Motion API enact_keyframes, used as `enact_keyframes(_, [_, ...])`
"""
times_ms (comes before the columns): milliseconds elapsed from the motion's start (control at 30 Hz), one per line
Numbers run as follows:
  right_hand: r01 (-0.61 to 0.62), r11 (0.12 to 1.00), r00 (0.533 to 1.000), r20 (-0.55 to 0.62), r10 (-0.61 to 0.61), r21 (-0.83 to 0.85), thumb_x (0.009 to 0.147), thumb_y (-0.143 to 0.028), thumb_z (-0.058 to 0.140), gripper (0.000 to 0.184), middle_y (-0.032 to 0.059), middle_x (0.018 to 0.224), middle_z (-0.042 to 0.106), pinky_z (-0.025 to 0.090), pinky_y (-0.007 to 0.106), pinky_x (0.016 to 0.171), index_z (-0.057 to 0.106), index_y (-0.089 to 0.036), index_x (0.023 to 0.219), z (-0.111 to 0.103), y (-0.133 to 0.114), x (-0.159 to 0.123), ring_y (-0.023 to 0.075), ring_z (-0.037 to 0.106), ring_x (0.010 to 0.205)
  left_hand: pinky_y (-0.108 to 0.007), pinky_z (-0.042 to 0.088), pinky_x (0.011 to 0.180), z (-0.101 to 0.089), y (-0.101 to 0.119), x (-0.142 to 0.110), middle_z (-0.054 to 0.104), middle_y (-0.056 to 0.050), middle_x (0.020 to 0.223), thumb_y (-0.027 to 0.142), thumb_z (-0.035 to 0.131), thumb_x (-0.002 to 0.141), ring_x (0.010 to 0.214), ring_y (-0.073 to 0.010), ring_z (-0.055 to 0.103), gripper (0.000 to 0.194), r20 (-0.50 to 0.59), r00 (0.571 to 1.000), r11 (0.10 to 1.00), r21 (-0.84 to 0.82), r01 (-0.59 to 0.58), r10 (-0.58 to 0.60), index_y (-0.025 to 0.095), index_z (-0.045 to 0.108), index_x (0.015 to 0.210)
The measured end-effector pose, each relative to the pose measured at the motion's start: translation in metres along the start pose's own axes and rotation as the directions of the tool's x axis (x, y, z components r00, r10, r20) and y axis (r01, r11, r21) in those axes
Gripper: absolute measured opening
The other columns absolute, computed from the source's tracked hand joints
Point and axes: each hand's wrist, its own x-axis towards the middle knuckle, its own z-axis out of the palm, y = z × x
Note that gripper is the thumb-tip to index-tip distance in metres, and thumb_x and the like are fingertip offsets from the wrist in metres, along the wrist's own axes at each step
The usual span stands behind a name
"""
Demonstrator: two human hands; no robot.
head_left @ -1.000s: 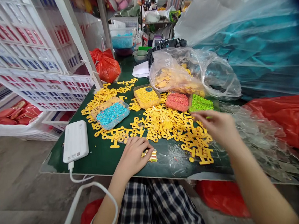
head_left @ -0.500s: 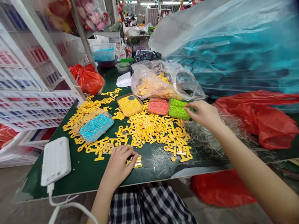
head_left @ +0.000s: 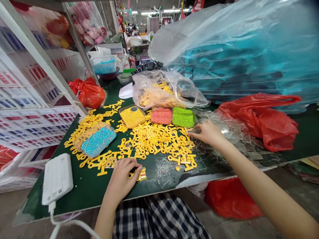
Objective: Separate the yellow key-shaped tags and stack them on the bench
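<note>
Egg-yolk yellow plastic pieces [head_left: 152, 141] spread over the dark green counter [head_left: 80, 189], and a small piece [head_left: 142, 174] striped in red, yellow and white lies among them. Three neighbouring patches of beads show as solid blocks: yellow beads [head_left: 132, 116], coral-pink beads [head_left: 161, 116] and lime-green beads [head_left: 182, 117], with turquoise beads [head_left: 98, 141] set apart. A red plastic bag [head_left: 259, 120] glows against teal plastic sheeting [head_left: 226, 57], the power bank [head_left: 56, 183] is plain white, and the shorts [head_left: 133, 225] are a navy-and-white check.
</note>
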Motion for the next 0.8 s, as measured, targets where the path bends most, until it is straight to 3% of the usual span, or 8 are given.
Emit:
enact_keyframes(133, [0.009,0.998,0.994,-0.112,-0.002,0.057,0.078,-0.056,0.063,0.036,0.0120,0.083,0.068,0.042,0.034,0.064,0.067,-0.020,0.081,-0.008,-0.003,-0.008,0.0318,0.060,0.091,-0.038,0.045,0.086,-0.001,-0.002,-0.002,0.068,-0.004,0.097,0.037,0.051,0.094,0.095,-0.0224,0.060,0.022,-0.038,0.999,0.998,-0.055,0.017,-0.019,0.023,0.067,0.089])
enact_keyframes(267, [-0.028,0.930,0.995,-0.076,0.060,0.366,0.086,-0.051,0.050,0.034,0.0057,0.074,0.068,0.037,0.029,0.054,0.061,-0.021,0.074,-0.018,-0.019,-0.025,0.0215,0.060,0.065,-0.041,0.045,0.089,-0.001,-0.003,-0.002,0.068,-0.005,0.100,0.037,0.051,0.094,0.098,-0.0236,0.060,0.021,-0.079,0.995,0.992,-0.112,0.053,-0.062,0.024,0.067,0.096])
enact_keyframes(333, [0.014,0.812,0.998,-0.058,0.025,0.584,0.086,-0.055,0.048,0.038,0.0045,0.071,0.067,0.038,0.029,0.054,0.061,-0.020,0.077,-0.023,-0.038,-0.036,0.0198,0.060,0.062,-0.042,0.045,0.089,-0.002,-0.003,-0.002,0.069,-0.006,0.101,0.037,0.051,0.094,0.099,-0.0240,0.060,0.021,-0.098,0.992,0.990,-0.123,0.062,-0.074,0.024,0.067,0.096])
enact_keyframes(400, [0.050,0.615,0.998,-0.020,-0.056,0.787,0.085,-0.058,0.049,0.042,0.0039,0.067,0.067,0.043,0.029,0.058,0.061,-0.019,0.078,-0.026,-0.065,-0.048,0.0193,0.062,0.063,-0.043,0.045,0.090,-0.003,-0.003,-0.003,0.069,-0.006,0.100,0.037,0.051,0.094,0.099,-0.0238,0.060,0.021,-0.113,0.989,0.987,-0.144,0.076,-0.093,0.023,0.067,0.097])
enact_keyframes(533, [-0.030,0.277,0.957,0.107,-0.268,0.960,0.084,-0.058,0.052,0.040,0.0044,0.072,0.070,0.048,0.030,0.065,0.062,-0.019,0.082,-0.018,-0.131,-0.072,0.0183,0.065,0.068,-0.040,0.048,0.090,-0.005,-0.001,-0.006,0.067,-0.005,0.103,0.037,0.056,0.091,0.097,-0.0215,0.060,0.032,-0.104,0.984,0.964,-0.239,0.114,-0.142,0.025,0.058,0.121])
enact_keyframes(667, [-0.119,0.113,0.932,0.150,-0.331,0.987,0.083,-0.060,0.055,0.040,0.0033,0.070,0.071,0.049,0.031,0.068,0.058,-0.020,0.080,0.003,-0.182,-0.088,0.0190,0.067,0.070,-0.039,0.048,0.091,-0.006,0.001,-0.011,0.066,-0.005,0.108,0.040,0.069,0.083,0.100,-0.0214,0.060,0.052,-0.097,0.989,0.952,-0.294,0.080,-0.113,0.027,0.052,0.130])
enact_keyframes(800, [-0.142,0.082,0.948,0.159,-0.275,0.987,0.082,-0.060,0.056,0.039,0.0015,0.065,0.068,0.046,0.029,0.060,0.054,-0.021,0.077,0.015,-0.200,-0.092,0.0183,0.065,0.064,-0.040,0.047,0.091,-0.006,-0.002,-0.012,0.069,-0.005,0.099,0.040,0.069,0.084,0.095,-0.0218,0.061,0.035,-0.167,0.983,0.965,-0.261,0.026,-0.072,0.024,0.061,0.114])
